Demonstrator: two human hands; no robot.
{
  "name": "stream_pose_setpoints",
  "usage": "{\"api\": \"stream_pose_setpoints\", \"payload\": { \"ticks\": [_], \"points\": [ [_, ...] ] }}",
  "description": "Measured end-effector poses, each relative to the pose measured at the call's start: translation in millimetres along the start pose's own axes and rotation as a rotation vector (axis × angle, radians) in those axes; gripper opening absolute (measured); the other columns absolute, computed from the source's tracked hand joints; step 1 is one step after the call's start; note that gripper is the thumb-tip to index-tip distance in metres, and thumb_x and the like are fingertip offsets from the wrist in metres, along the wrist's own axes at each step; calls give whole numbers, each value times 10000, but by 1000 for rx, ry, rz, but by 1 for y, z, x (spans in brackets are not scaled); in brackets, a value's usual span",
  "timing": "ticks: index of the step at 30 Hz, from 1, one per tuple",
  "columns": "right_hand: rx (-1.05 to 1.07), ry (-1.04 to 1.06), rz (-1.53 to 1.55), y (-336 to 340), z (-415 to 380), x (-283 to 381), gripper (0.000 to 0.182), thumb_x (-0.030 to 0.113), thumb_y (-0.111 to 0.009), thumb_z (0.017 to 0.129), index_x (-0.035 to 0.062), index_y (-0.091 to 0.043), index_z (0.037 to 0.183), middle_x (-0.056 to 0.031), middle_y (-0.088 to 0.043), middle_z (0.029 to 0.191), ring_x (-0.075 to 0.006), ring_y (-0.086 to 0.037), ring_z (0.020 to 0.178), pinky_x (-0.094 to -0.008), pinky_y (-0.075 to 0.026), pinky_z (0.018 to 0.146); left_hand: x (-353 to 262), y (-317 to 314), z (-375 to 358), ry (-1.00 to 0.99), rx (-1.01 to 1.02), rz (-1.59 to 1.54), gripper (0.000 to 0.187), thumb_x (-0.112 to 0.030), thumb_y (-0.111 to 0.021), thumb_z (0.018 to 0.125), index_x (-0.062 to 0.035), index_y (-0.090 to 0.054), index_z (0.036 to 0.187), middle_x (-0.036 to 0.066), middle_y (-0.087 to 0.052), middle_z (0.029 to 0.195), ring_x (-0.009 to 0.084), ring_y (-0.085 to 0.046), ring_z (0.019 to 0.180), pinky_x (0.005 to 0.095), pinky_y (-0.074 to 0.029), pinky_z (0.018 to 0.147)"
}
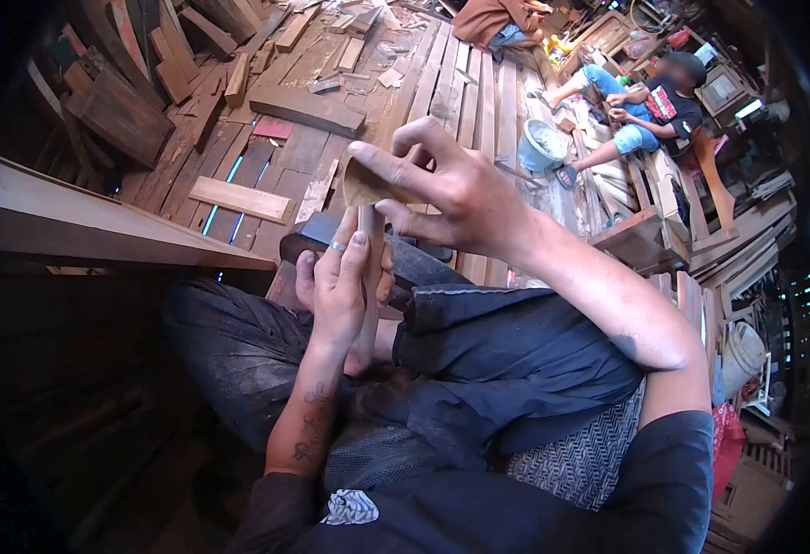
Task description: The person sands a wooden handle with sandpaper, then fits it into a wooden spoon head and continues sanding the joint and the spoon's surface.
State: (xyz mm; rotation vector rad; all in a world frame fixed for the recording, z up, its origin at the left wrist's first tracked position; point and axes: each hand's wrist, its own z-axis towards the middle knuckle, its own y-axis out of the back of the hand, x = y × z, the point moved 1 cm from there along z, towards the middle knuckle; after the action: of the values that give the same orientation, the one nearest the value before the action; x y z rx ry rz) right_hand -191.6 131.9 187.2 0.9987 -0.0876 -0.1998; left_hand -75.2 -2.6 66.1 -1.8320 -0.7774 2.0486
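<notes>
My left hand (338, 282), a ring on one finger, is wrapped around a narrow piece of wood (368, 319) that stands nearly upright above my lap. Just over its top end, my right hand (451, 189) pinches a curved brown sheet that looks like sandpaper (368, 185). The thumb of that hand is close to the wood's tip, and its fingers are bent over the sheet. Behind my left hand, partly hidden, is a dark block-like thing (317, 231).
A thick board (308, 113) and a lighter plank (241, 199) lie on the slatted floor ahead. Wood scraps are piled at upper left. A grey bucket (543, 148) stands near a seated person (649, 106); another person (497, 23) sits farther back. A long board edge (119, 222) runs along the left.
</notes>
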Motion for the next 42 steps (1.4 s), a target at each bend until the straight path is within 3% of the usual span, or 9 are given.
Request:
{"api": "stream_pose_setpoints", "payload": {
  "ticks": [6, 10, 14, 21, 22, 29, 33, 37, 42],
  "points": [
    [28, 124, 96, -8, -2, 13, 583, 213, -791, 930, 93, -612, 1471, -98, -593, 1075, -199, -704, 737, -310, -664, 609, 14, 18, 3, -46, 130, 27, 454, -281, -453, 1167, 9, -519, 1511, 83, -653, 943, 99, -559, 612, 233, -441, 524],
    [4, -133, 0, 11, 6, -1, 602, 211, -789, 923, 121, -632, 1498, -88, -592, 1044, -194, -688, 800, -340, -654, 713, 2, 4, 3, -24, 16, -25, 351, -287, -431, 1171, -3, -580, 1313, 72, -635, 877, 108, -567, 594, 247, -449, 519],
    [18, 137, 69, 0, -3, 13, 646, 237, -801, 918, 127, -601, 1523, -103, -587, 1035, -192, -678, 785, -326, -661, 664, 14, 17, 1, -59, 112, 43, 328, -292, -416, 1177, -23, -554, 1306, 65, -590, 895, 107, -535, 570, 250, -446, 515],
    [64, -86, 76, -5, -4, 5, 662, 246, -809, 916, 123, -588, 1528, -100, -581, 1063, -172, -687, 764, -291, -670, 631, -1, 3, 2, 22, 30, -64, 328, -317, -432, 1174, -31, -575, 1247, 69, -606, 879, 102, -542, 572, 244, -432, 500],
    [73, 58, 87, 0, -4, 9, 667, 252, -803, 924, 123, -576, 1537, -102, -582, 1073, -179, -700, 751, -295, -678, 629, 0, 6, 2, -54, 66, -2, 335, -329, -436, 1172, -35, -577, 1245, 66, -606, 879, 102, -542, 570, 245, -437, 504],
    [59, -128, 102, -3, -4, -5, 645, 252, -789, 940, 124, -577, 1535, -106, -594, 1093, -217, -724, 817, -319, -687, 706, -1, 6, 4, -14, 64, -111, 534, -272, -414, 1175, -36, -370, 1653, 68, -629, 918, 96, -513, 580, 221, -418, 518],
    [134, 108, 115, 3, 1, 6, 665, 241, -789, 935, 106, -569, 1548, -117, -587, 1071, -207, -694, 776, -332, -662, 675, 7, 16, 3, -69, 110, -28, 522, -276, -415, 1176, -33, -396, 1637, 70, -632, 914, 92, -504, 579, 225, -420, 523],
    [-18, -63, 24, -1, 5, -9, 624, 282, -764, 953, 123, -571, 1524, -115, -580, 1041, -239, -698, 734, -345, -659, 585, -5, 5, 2, -11, 68, -101, 540, -284, -430, 1173, -23, -383, 1644, 73, -640, 936, 92, -516, 585, 222, -431, 536],
    [202, -39, 165, 2, -5, -1, 662, 220, -777, 934, 102, -572, 1552, -142, -605, 1066, -253, -665, 878, -372, -631, 742, 2, 8, 3, 34, 75, -62, 553, -258, -419, 1172, -49, -340, 1678, 72, -631, 936, 94, -496, 576, 212, -429, 544]
  ]
}}
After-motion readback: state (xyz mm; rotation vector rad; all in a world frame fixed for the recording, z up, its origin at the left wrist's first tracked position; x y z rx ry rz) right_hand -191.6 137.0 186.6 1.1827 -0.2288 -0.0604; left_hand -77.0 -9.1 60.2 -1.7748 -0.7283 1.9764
